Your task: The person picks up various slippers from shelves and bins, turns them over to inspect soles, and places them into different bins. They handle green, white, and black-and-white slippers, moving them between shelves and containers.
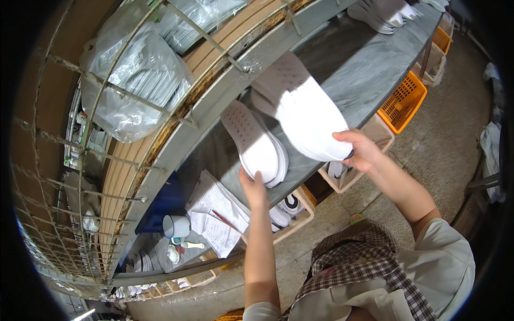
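Observation:
My right hand (361,150) grips the near end of a broad white shoe sole (316,117), thumb on top and the other fingers partly hidden beneath. The sole slants away from me over the grey work surface (342,80), and dots mark its shaded far end. To its left lie smaller white soles (259,150), stacked closely together, with small holes at the far end. My left hand (254,187) is closed on the near end of this stack. Some of its fingers are hidden.
Written papers (209,208) with a red pen (225,220) lie left of my left hand, beside a white mug (176,226) and a green-handled brush (193,245). A rusty wire grid (123,91) fronts bagged soles (144,75). Orange basket (404,101) and pale crates (337,182) stand below the edge.

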`<state>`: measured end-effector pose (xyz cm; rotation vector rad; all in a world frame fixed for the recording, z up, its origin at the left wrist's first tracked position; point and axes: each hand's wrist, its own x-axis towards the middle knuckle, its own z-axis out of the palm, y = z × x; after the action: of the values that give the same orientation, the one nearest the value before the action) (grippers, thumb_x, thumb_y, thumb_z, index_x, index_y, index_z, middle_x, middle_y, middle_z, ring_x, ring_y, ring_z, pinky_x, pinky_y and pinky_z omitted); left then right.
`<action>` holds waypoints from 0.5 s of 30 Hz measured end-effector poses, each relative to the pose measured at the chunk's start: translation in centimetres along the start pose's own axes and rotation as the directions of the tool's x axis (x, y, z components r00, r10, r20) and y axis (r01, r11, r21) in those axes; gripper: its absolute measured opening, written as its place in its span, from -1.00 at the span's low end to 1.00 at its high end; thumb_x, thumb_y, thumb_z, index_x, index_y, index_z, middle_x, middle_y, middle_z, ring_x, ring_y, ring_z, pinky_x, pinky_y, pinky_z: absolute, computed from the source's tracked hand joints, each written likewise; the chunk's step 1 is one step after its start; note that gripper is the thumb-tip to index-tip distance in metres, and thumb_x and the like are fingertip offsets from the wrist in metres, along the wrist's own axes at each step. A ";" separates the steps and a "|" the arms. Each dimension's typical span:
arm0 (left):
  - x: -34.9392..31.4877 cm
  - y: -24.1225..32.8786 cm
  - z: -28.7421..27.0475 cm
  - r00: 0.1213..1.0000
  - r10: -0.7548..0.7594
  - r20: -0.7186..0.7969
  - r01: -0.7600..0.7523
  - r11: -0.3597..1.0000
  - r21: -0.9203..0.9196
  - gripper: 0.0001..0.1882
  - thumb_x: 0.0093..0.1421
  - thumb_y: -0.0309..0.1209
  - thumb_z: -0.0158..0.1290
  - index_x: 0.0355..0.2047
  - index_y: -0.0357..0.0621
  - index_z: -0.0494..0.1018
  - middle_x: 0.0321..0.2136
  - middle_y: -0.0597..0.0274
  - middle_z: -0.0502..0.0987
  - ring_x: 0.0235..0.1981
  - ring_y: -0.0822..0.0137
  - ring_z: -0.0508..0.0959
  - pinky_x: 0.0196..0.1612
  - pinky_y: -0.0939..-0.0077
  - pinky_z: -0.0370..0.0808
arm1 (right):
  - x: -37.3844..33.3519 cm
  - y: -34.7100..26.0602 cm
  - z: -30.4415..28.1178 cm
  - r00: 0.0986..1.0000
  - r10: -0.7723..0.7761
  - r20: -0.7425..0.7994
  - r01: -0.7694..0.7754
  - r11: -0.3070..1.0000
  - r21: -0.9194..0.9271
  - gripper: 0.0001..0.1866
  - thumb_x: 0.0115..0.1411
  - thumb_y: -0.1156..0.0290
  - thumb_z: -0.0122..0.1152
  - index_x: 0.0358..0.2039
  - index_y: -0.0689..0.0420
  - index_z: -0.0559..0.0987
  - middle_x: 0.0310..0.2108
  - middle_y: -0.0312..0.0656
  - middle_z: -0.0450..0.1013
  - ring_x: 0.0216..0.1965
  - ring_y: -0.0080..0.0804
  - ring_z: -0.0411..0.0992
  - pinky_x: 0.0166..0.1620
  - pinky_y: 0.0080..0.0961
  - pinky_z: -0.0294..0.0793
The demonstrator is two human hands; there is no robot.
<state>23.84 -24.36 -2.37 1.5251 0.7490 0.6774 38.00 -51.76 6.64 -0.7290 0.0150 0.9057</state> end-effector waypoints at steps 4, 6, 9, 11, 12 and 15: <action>-5.2 0.0 4.8 0.998 -0.018 -0.057 0.015 0.999 -0.043 -0.34 0.09 -0.61 0.06 0.14 -0.36 -0.01 0.02 -0.08 0.23 0.01 0.18 0.33 0.07 0.38 0.28 | 0.0 2.5 2.8 0.991 -0.022 0.133 0.016 0.999 0.047 -0.37 0.06 0.45 0.18 0.11 0.39 0.20 -0.02 0.04 0.36 -0.02 -0.22 0.41 0.01 -0.32 0.49; -6.7 1.3 5.1 0.987 -0.161 -0.018 0.161 0.971 0.174 -0.36 0.14 -0.49 0.07 0.16 -0.32 0.01 0.09 -0.08 0.15 0.10 0.18 0.24 0.13 0.40 0.21 | 0.5 3.7 3.9 0.988 0.010 0.156 -0.013 1.000 0.018 -0.36 0.04 0.47 0.18 0.12 0.37 0.20 -0.01 0.03 0.36 -0.01 -0.22 0.41 0.00 -0.33 0.47; -7.2 4.4 4.2 0.935 -0.188 -0.301 0.026 0.882 -0.471 -0.38 0.21 -0.34 0.02 0.18 -0.30 0.02 0.15 -0.03 0.12 0.16 0.20 0.19 0.17 0.41 0.17 | 1.6 4.7 4.7 0.991 0.004 0.136 0.025 0.977 -0.213 -0.33 0.01 0.46 0.21 0.12 0.38 0.21 0.00 0.03 0.35 0.02 -0.19 0.38 0.03 -0.35 0.42; -5.6 6.9 3.3 0.980 -0.025 -0.196 -0.068 0.890 -0.451 -0.40 0.25 -0.30 -0.04 0.20 -0.24 0.02 0.16 0.02 0.16 0.16 0.22 0.22 0.19 0.34 0.17 | 2.3 5.0 4.8 0.989 -0.064 0.130 0.120 0.867 -0.484 -0.32 -0.01 0.45 0.23 0.11 0.39 0.22 0.00 0.04 0.35 0.04 -0.17 0.35 0.06 -0.37 0.37; -4.5 7.9 3.2 0.995 0.075 -0.072 -0.100 0.885 -0.454 -0.40 0.24 -0.34 -0.02 0.21 -0.23 0.01 0.14 0.02 0.18 0.15 0.21 0.24 0.18 0.33 0.19 | 2.4 5.2 4.5 0.959 -0.141 0.244 0.245 0.846 -0.474 -0.32 -0.02 0.35 0.25 0.08 0.41 0.27 0.00 0.12 0.34 0.06 -0.11 0.32 0.10 -0.36 0.30; -2.1 9.7 3.7 0.989 0.102 0.107 -0.055 0.926 -0.374 -0.40 0.20 -0.48 0.00 0.20 -0.20 0.01 0.10 0.03 0.25 0.10 0.19 0.32 0.15 0.30 0.25 | 4.3 5.3 3.4 0.963 -0.176 0.203 0.263 0.463 -0.846 -0.28 0.05 0.15 0.23 0.09 0.39 0.28 0.03 0.18 0.29 0.06 -0.06 0.32 0.06 -0.29 0.34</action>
<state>26.07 -28.72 6.99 1.2399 0.4361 0.7301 35.91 -44.67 4.88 -1.6161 -0.6709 0.6419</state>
